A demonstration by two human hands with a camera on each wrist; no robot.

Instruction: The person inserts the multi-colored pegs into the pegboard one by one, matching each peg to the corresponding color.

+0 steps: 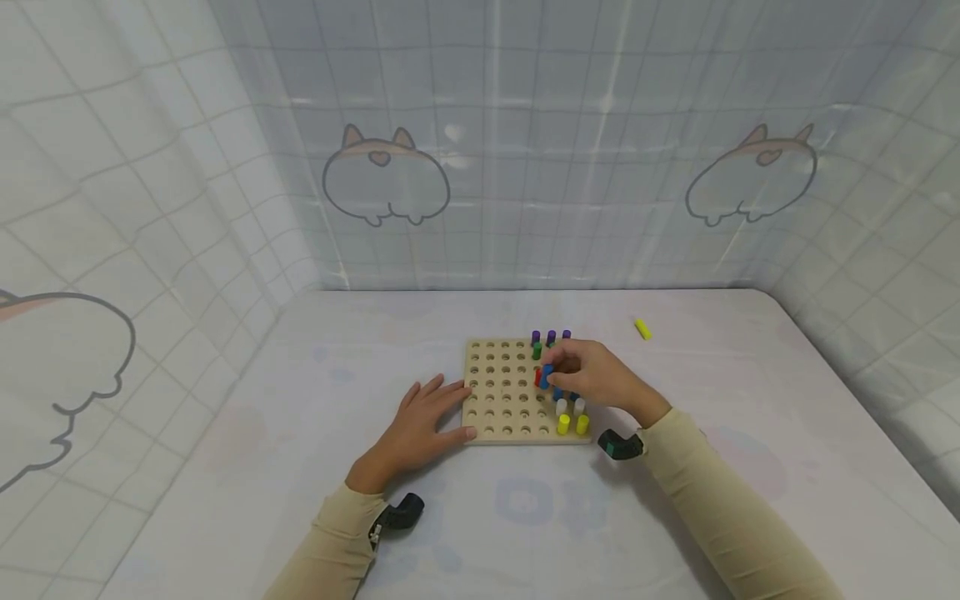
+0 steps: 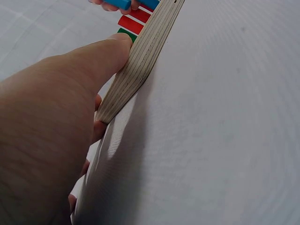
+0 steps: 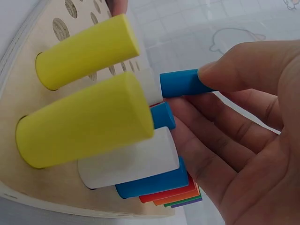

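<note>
My left hand (image 1: 420,421) lies flat, fingers straight, against the board's (image 1: 501,392) left edge on the worktop (image 1: 300,433). My right hand (image 1: 600,379) pinches one blue peg (image 1: 547,372) over the board. Standing in holes: two yellow pegs (image 1: 572,424), two white (image 1: 570,407), three purple (image 1: 551,337), one green (image 1: 537,351). One yellow peg (image 1: 642,329) lies loose well apart.
</note>
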